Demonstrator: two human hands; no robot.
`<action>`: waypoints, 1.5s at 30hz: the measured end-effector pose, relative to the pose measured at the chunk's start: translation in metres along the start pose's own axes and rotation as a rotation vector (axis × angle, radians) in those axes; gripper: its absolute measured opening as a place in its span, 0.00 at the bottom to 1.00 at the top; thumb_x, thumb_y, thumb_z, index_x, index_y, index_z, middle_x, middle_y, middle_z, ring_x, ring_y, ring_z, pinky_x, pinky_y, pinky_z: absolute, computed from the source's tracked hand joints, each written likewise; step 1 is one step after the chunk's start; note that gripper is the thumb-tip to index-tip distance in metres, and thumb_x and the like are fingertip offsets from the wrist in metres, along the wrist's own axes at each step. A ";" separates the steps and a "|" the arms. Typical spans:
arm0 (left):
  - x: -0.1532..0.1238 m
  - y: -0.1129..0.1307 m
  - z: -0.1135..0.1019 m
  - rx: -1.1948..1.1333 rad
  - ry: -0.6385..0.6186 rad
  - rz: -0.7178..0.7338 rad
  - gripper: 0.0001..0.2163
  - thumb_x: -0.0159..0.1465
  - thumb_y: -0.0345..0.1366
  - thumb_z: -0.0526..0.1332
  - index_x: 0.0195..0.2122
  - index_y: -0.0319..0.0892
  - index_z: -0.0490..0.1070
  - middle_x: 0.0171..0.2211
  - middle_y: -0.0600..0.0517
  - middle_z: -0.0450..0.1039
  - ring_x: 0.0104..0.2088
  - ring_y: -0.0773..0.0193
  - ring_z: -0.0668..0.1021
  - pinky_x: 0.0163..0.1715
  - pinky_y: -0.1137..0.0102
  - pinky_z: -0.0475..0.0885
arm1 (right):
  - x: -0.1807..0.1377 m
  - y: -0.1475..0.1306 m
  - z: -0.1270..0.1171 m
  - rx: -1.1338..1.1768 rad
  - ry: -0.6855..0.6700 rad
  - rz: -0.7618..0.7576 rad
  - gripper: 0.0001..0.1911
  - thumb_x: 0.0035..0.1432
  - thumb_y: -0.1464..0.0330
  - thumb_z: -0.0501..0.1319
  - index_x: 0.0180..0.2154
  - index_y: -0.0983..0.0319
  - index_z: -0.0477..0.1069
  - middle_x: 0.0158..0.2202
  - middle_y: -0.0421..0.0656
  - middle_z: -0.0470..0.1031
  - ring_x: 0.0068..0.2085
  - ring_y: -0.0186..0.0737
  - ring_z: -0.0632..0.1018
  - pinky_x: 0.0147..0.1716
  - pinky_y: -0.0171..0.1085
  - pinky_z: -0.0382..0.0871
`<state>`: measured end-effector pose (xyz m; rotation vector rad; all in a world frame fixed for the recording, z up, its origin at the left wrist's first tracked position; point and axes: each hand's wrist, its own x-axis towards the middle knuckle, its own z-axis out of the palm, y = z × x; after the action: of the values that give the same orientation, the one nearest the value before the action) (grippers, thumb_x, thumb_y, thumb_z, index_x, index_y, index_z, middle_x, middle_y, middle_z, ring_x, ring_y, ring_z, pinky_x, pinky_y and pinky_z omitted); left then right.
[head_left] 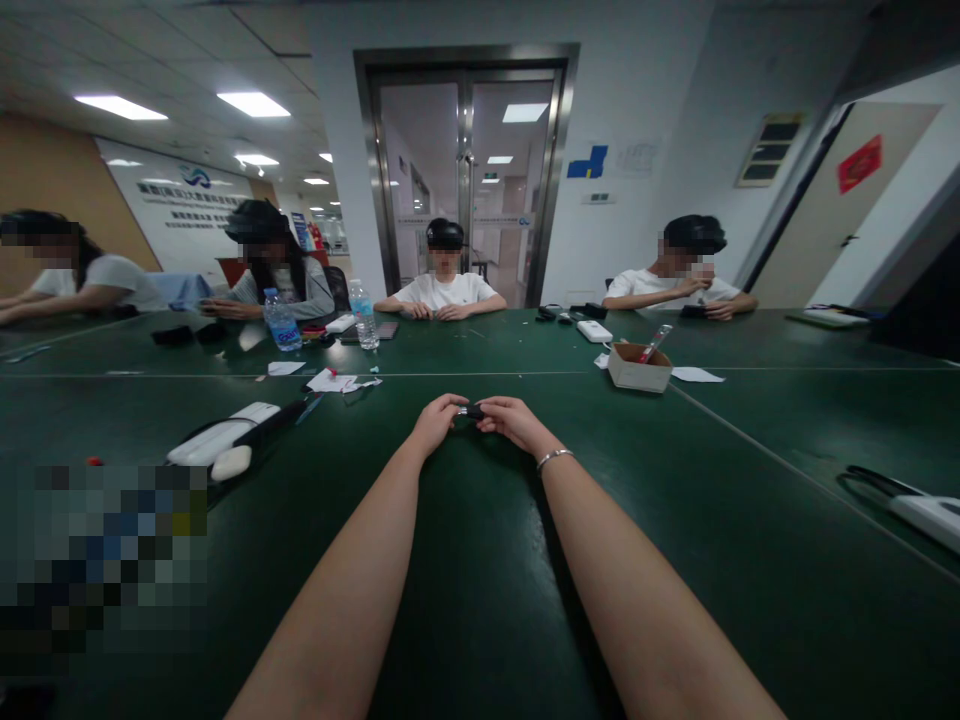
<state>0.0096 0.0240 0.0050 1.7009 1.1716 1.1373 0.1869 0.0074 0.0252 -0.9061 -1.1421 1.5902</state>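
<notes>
Both my arms reach forward over the green table (pixel 480 520). Between the fingertips is a small dark object with a silvery end (pixel 471 411), too small to name for certain. My left hand (pixel 437 425) pinches its silvery left end. My right hand (pixel 515 424), with a silver bracelet (pixel 555 459) at the wrist, grips the black right end. The fingers cover part of the object, and it is held close above the tabletop.
Left of my arms lie a white power strip (pixel 225 435) and a pale rounded item (pixel 231 463). Torn paper (pixel 330 381) and water bottles (pixel 282 322) are farther off. A small cardboard box (pixel 640 368) stands ahead right. Several people wearing headsets sit across the table.
</notes>
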 end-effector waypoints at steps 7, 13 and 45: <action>0.002 -0.006 0.001 -0.040 -0.005 -0.011 0.13 0.58 0.35 0.52 0.39 0.40 0.73 0.28 0.51 0.69 0.27 0.67 0.70 0.25 0.74 0.64 | -0.001 -0.001 0.001 0.004 0.007 0.010 0.05 0.57 0.82 0.58 0.35 0.72 0.71 0.25 0.49 0.74 0.23 0.34 0.76 0.22 0.29 0.73; -0.002 -0.002 0.001 -0.019 -0.016 0.005 0.13 0.60 0.37 0.51 0.39 0.40 0.72 0.23 0.53 0.67 0.24 0.68 0.69 0.25 0.74 0.63 | 0.000 0.000 0.000 0.001 0.012 0.004 0.06 0.57 0.83 0.57 0.36 0.72 0.71 0.24 0.48 0.74 0.23 0.35 0.77 0.22 0.30 0.74; -0.002 -0.004 0.004 -0.092 -0.015 -0.017 0.08 0.62 0.39 0.53 0.34 0.40 0.64 0.22 0.52 0.73 0.22 0.66 0.75 0.26 0.72 0.68 | 0.003 0.006 -0.007 0.026 0.001 -0.038 0.07 0.54 0.83 0.59 0.36 0.71 0.71 0.29 0.48 0.75 0.25 0.34 0.77 0.26 0.30 0.74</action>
<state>0.0117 0.0230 -0.0003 1.6250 1.1054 1.1484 0.1909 0.0117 0.0177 -0.8629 -1.1294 1.5704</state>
